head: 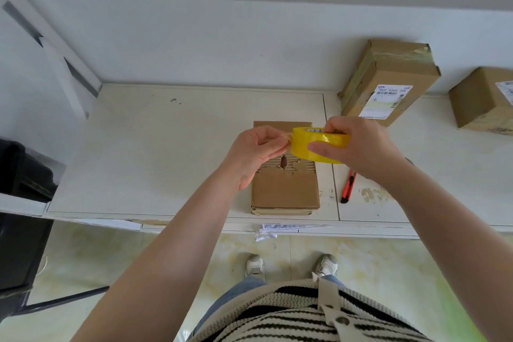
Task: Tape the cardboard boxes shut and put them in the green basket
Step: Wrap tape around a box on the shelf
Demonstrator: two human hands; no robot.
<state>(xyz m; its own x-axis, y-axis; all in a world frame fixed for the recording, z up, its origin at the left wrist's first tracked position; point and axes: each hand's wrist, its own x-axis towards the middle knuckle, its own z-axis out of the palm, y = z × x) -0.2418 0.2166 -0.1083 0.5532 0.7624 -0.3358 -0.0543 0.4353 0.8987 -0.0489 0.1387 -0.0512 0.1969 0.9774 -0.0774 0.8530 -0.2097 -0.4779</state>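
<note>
A flat brown cardboard box (286,191) lies on the white table (155,153) in front of me, its top torn with a small hole. Above it my right hand (361,147) grips a yellow tape roll (319,144). My left hand (255,153) pinches the loose tape end at the roll's left side. Two more cardboard boxes stand at the back right: a tall one with a shipping label (388,83) and a smaller one (483,103) at the frame edge. No green basket is in view.
A red and black utility knife (348,187) lies on the table right of the flat box. A black bin or chair (22,175) stands at the left. The wall runs behind the table. My feet are on a tiled floor below.
</note>
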